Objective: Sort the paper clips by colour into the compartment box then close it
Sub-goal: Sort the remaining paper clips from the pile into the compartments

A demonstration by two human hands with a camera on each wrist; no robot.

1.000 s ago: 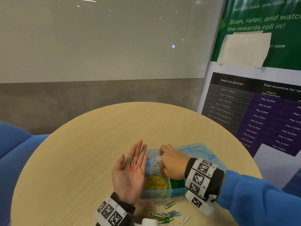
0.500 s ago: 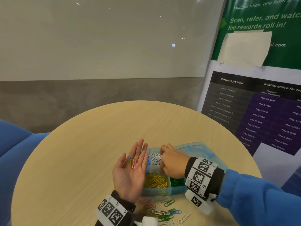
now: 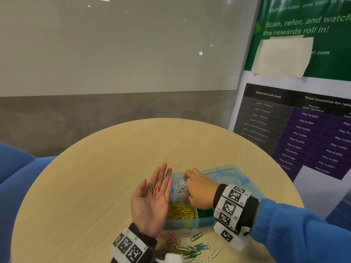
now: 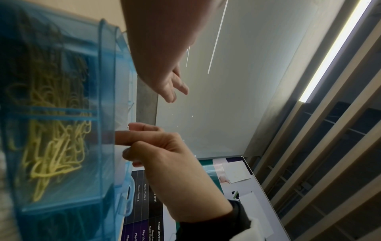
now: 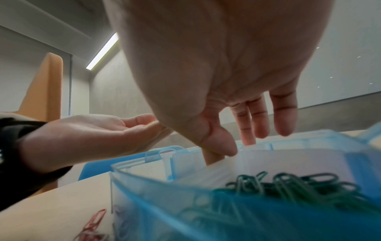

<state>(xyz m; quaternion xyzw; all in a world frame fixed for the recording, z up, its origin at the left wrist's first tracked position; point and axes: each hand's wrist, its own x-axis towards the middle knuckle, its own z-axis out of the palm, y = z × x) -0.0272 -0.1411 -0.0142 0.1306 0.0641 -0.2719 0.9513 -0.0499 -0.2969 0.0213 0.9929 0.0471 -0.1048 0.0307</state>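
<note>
Paper clips [image 3: 154,190], three visible (blue, yellow, pink), lying lengthwise along flat fingers of upturned left hand [image 3: 151,199], just left of open blue compartment box [image 3: 190,223]. White [image 3: 179,184], yellow [image 3: 180,211] and green [image 3: 204,213] heaps in separate compartments. Right hand [image 3: 199,192] dipped inside, thumb to forefinger; anything pinched, cannot tell. Loose clips [image 3: 190,245] scattered on round table [image 3: 95,177].

The green poster [image 3: 303,25] reads "Scan, refer, and watch the rewards roll in!"
</note>
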